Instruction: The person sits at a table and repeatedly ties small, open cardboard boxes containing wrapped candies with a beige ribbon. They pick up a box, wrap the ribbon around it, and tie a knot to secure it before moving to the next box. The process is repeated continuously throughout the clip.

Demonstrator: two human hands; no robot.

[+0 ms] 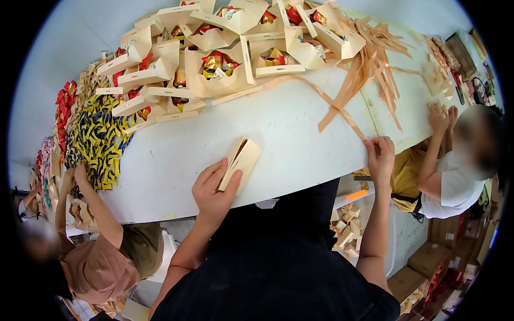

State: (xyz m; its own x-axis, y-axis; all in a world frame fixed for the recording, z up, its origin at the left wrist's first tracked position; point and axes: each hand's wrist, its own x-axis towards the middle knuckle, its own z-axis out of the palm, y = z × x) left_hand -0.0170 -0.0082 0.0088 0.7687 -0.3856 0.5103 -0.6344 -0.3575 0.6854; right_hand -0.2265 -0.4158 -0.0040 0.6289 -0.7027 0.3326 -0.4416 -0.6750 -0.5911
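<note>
My left hand [214,190] grips a small cream cardboard box [242,160] with its flaps folded together, close to the table's near edge. Farther right, my right hand [381,156] pinches the near end of a peach ribbon [342,111]. That ribbon runs left and away from me, along the front of the open boxes. Beyond it a heap of loose peach ribbons [369,67] fans out over the table. Open cream boxes [214,67] filled with red, gold and white wrapped sweets crowd the far side.
A pile of yellow and dark-blue wrapped sweets [101,136] covers the table's left part, with red packets [65,101] behind. One co-worker [101,257] reaches into it from the left; another [450,176] works at the right. A bin of folded boxes [348,227] stands below the table edge.
</note>
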